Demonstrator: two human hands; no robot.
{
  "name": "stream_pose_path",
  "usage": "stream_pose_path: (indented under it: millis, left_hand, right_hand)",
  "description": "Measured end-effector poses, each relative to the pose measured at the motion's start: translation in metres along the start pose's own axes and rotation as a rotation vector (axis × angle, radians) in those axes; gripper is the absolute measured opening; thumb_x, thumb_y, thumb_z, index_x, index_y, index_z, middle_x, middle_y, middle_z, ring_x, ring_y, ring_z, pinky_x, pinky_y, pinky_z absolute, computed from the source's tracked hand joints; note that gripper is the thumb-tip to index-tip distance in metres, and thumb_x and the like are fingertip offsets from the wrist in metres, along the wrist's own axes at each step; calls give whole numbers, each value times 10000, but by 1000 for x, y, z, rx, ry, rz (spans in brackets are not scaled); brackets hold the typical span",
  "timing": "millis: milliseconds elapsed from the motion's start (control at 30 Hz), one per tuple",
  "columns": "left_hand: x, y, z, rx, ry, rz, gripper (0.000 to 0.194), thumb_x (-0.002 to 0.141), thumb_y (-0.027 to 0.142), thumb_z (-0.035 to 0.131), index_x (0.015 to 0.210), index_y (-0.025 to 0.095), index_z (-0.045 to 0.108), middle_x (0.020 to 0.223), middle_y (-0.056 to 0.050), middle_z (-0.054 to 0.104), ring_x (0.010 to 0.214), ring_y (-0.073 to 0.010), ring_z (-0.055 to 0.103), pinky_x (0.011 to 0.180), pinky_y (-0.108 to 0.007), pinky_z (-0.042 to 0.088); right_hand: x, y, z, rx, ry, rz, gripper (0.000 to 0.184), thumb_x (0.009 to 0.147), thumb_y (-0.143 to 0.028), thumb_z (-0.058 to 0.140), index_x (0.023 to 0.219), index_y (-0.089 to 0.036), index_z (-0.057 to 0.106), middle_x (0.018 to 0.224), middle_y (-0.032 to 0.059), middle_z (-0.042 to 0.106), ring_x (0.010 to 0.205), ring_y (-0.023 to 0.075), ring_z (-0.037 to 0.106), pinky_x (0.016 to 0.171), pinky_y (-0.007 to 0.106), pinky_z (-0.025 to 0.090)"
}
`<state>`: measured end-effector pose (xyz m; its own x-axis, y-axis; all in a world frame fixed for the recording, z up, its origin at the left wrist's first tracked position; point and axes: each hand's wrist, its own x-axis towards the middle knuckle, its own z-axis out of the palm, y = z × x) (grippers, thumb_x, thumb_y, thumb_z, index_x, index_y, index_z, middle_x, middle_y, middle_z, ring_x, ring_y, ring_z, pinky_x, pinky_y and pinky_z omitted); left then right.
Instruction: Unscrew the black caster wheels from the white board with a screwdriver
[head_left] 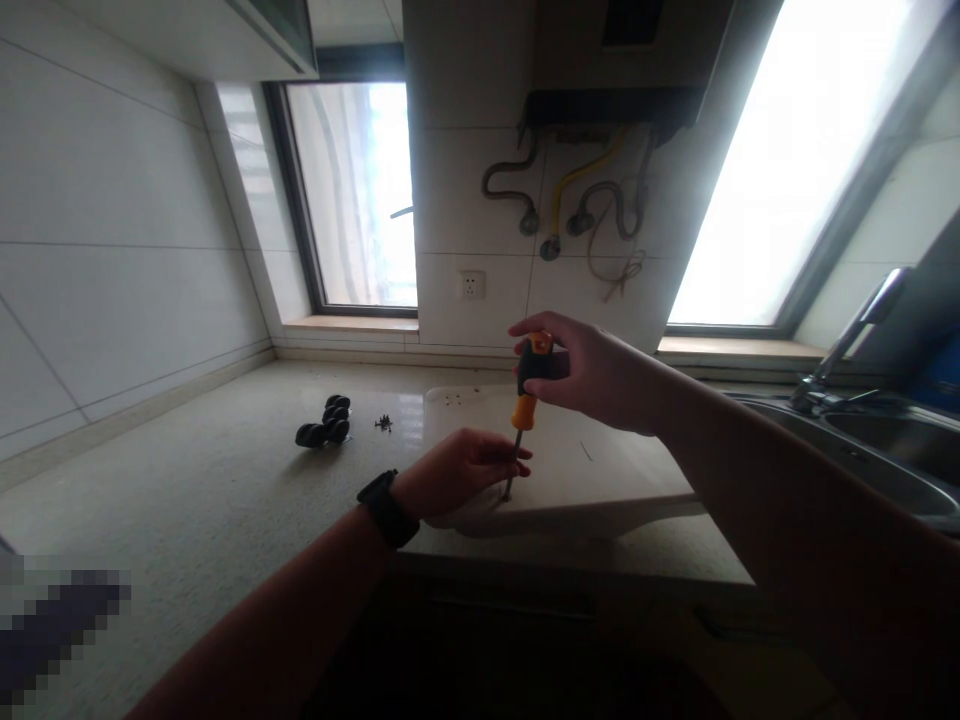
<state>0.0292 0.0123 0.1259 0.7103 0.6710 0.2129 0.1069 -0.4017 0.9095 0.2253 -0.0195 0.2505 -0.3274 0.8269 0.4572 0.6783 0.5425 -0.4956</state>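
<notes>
My right hand (592,375) is wrapped round the orange and black handle of a screwdriver (526,392) that stands upright, tip down on a white board (600,455) lying on the counter. My left hand (461,470), with a black watch on the wrist, pinches its fingers around the screwdriver's shaft near the tip, at the board's near edge. What sits under the tip is too small to make out.
Black caster wheels (325,422) and a small pile of screws (383,423) lie on the pale counter (187,500) to the left. A steel sink (885,450) with a tap (855,335) is at the right. Tiled walls, a socket and windows stand behind.
</notes>
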Motion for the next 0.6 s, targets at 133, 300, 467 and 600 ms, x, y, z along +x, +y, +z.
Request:
stream_pose_path:
  millis: [133,300,467,600]
  left_hand:
    - [1,-4,0,36,68,18,256,876,353,730,1058,175,769,1069,-77,781,995,-225,720,963,-390,519]
    - [3,-3,6,123,191,6,241,815,375,791,910,155,764,917,-74,777,863,-219,703,831,-352,516]
    - [4,-7,8,95,280,6,349,773,468,814,810,143,691,798,-50,719,736,-178,634,711,-313,483]
    - [4,-10,9,79,290,1,381,745,481,834,802,143,666,782,-38,695,716,-161,604,691,-300,469]
  right_hand:
    - [-2,-5,0,83,-60,30,540,808,-317,685,1329,-242,561,1052,72,702,875,208,682,767,373,560]
    - [-2,-8,1,-5,2,-1,528,816,-559,693,1262,-282,642,958,45,690,777,186,655,665,335,514]
    - [-3,-8,2,-6,78,10,578,787,-459,751,1308,-265,597,1021,58,705,851,203,670,735,361,539]
    - [-4,-9,3,4,81,22,514,798,-399,739,1269,-238,615,1036,65,710,869,205,683,787,380,556]
